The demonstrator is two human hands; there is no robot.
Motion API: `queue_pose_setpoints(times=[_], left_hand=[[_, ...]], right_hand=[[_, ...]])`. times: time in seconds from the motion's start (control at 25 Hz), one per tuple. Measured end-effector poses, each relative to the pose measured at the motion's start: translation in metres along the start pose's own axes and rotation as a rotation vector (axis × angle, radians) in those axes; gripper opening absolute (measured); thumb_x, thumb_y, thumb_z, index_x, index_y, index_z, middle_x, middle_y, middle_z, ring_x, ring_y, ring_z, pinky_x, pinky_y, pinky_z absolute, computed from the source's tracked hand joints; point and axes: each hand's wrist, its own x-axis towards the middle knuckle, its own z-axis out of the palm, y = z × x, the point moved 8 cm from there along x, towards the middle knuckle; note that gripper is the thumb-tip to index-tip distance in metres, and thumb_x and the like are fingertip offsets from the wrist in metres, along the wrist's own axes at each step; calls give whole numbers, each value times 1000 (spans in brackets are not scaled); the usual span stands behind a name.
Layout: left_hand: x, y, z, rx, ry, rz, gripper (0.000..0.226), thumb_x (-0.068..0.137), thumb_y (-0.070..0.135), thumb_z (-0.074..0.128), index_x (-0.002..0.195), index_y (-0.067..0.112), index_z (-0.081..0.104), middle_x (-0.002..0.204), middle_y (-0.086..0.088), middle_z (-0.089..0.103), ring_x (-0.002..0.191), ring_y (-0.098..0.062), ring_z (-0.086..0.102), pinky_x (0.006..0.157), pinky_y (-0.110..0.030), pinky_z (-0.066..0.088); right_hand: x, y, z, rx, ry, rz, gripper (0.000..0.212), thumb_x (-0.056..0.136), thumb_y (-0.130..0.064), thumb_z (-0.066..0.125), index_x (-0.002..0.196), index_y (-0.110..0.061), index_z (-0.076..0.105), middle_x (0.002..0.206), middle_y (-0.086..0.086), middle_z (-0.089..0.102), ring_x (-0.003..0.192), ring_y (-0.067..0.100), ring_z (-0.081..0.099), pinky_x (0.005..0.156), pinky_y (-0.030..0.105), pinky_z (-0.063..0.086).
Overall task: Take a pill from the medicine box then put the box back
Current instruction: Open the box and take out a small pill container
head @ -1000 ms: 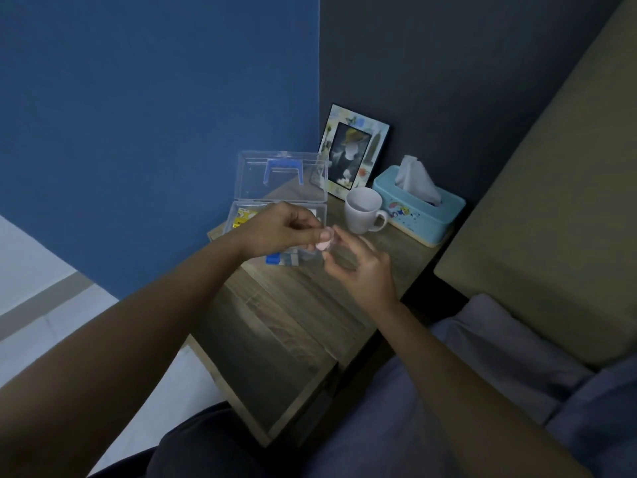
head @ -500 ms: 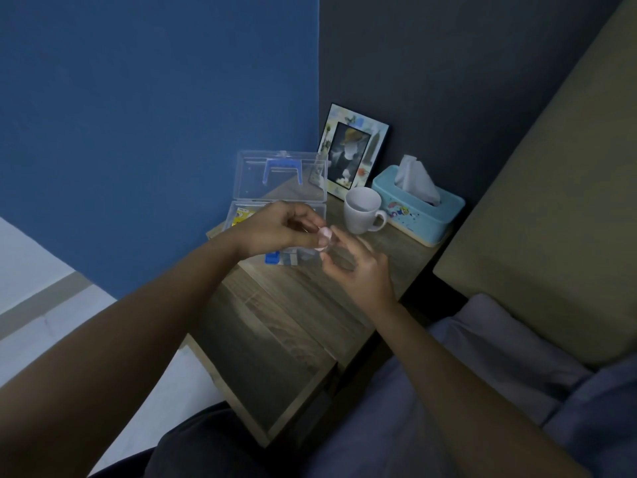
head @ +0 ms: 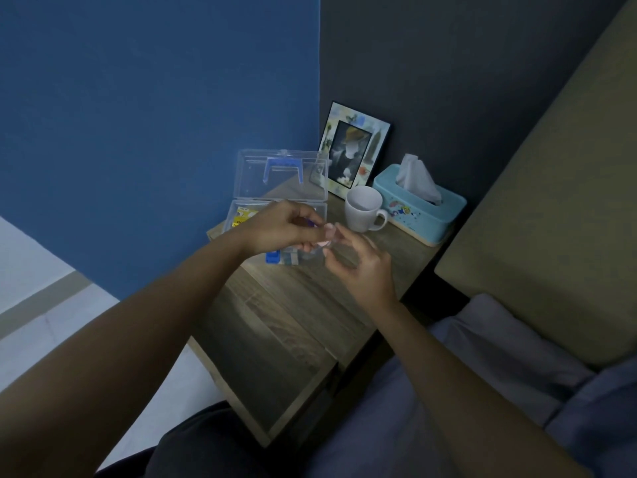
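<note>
- A small pink item, likely a pill or its strip (head: pixel 325 239), is being pinched by the left hand (head: pixel 282 229) just above the front of the open box (head: pixel 275 208).
- The right hand (head: pixel 358 267) is being held half-curled beside it, fingertips touching the same item; whether it is gripping cannot be told.
- The pill is being worked over the desk (head: pixel 293 322) edge: a slip is being risked, onto the floor.
- The mug (head: pixel 363 208) is standing near; it is being endangered by an elbow swing.
</note>
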Motion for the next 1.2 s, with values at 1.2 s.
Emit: queue_pose_setpoints(times=[1.2], left_hand=[[-25, -110, 51, -590, 220, -209, 14, 85, 7, 61, 92, 18, 67, 79, 8, 71, 77, -5, 65, 70, -15, 52]], right_hand=[[-76, 91, 29, 318, -144, 625, 44, 70, -16, 79, 110, -27, 63, 103, -7, 70, 99, 5, 66, 87, 26, 53]])
